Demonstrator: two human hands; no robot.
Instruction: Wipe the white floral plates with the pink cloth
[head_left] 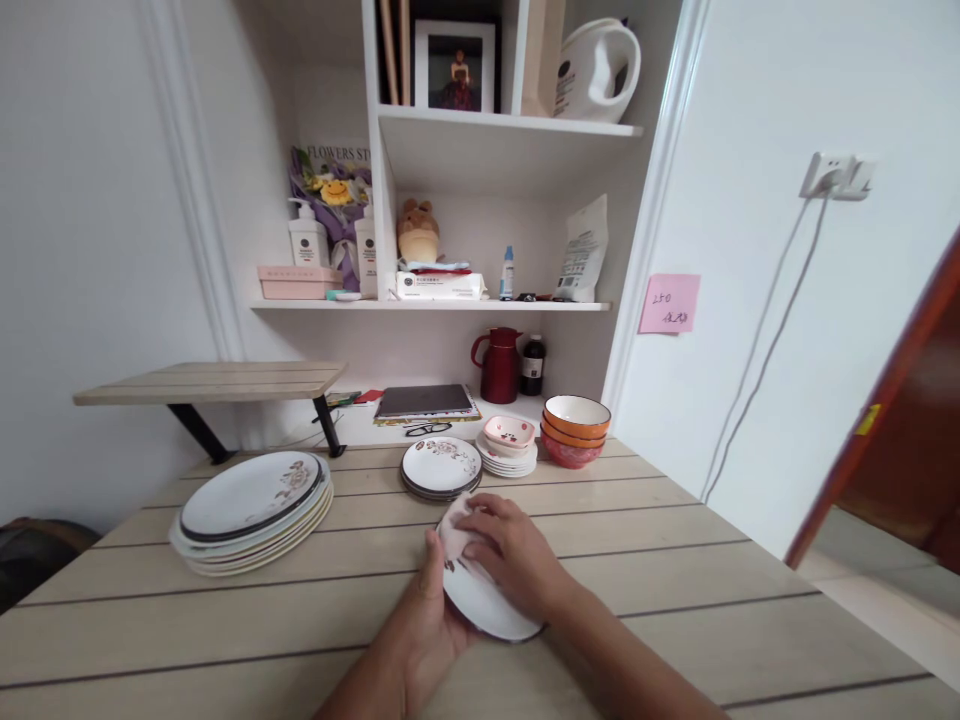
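A white plate [499,612] with a dark rim and a brown flower print is tilted above the front of the table. My left hand [433,610] grips its left edge, thumb along the rim and the other fingers underneath. Pressed on the plate's upper face is a pale pinkish cloth [454,530], held under the bent fingers of my right hand [517,555]. That hand covers much of the plate's far right side. Just beyond, a short stack of similar small plates [442,466] rests on the table.
Large stacked plates [251,497] stand at the left, near a small raised shelf [217,380]. Small dishes [510,440] and stacked bowls [574,425] sit at the back right. Behind are glasses [428,429], a laptop [424,400] and a red jug [500,368].
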